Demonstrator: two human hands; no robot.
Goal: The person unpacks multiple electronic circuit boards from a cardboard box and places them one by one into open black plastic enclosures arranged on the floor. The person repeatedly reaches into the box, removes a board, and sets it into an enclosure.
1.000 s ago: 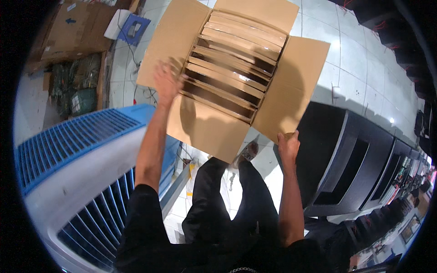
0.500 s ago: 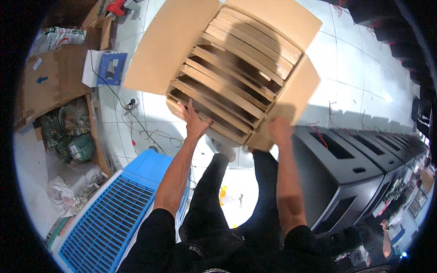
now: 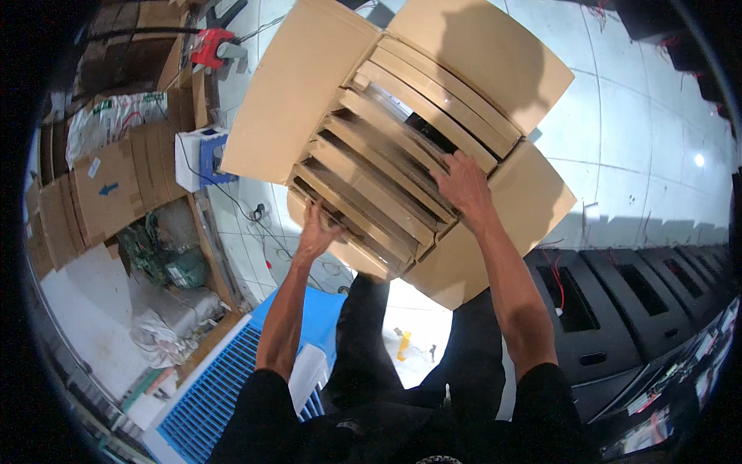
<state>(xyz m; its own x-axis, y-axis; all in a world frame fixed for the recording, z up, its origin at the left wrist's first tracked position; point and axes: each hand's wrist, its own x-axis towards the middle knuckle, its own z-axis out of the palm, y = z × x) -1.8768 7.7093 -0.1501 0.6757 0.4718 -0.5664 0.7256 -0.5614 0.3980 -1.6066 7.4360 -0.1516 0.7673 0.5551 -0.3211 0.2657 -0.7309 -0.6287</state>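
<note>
A large open carton (image 3: 305, 93) stands in front of me, its flaps folded outward. Inside it, several flat cardboard boxes (image 3: 375, 166) stand on edge in rows. My right hand (image 3: 466, 185) has its fingers curled over the right end of one of these flat boxes, next to a gap in the row. A white piece and a dark space show in that gap. My left hand (image 3: 315, 234) rests at the carton's near left rim, fingertips over the edge and thumb spread away from them.
A blue and white slatted unit (image 3: 209, 387) stands at lower left. Beyond it are an opened carton (image 3: 116, 185) with wrapped goods and a cable (image 3: 259, 210) on the tiled floor. Several black cabinets (image 3: 568, 309) with cut-outs line the right side. A red object (image 3: 212, 48) lies at upper left.
My right hand has moved from the near right flap up to the flat boxes inside. A gap has widened among the far boxes, and the nearer ones sit closer to me. The view has shifted.
</note>
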